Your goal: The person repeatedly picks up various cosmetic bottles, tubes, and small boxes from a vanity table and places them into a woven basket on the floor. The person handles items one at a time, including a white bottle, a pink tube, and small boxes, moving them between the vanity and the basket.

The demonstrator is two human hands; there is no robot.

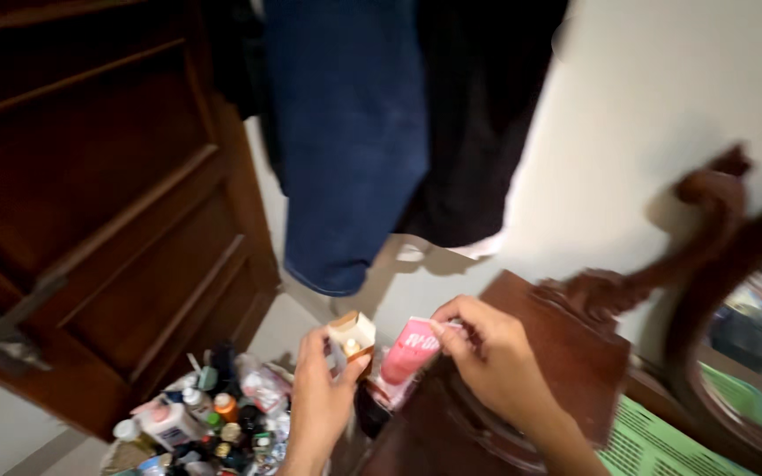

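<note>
My left hand point(321, 401) grips a small open cardboard box point(352, 336), its flap up and a small item showing inside. My right hand point(487, 348) pinches the top edge of a pink squeeze tube point(405, 352), which hangs just right of the box. Both hands are held above the left corner of a dark carved wooden dresser point(566, 361). The picture is blurred by motion.
A basket of several small bottles and tubes point(209, 419) sits low on the left. A dark wooden door point(90, 194) fills the left side. Blue jeans point(346, 132) and a black garment point(478, 115) hang on the white wall. A framed mirror point(751, 344) stands right, above a green sheet point(654, 445).
</note>
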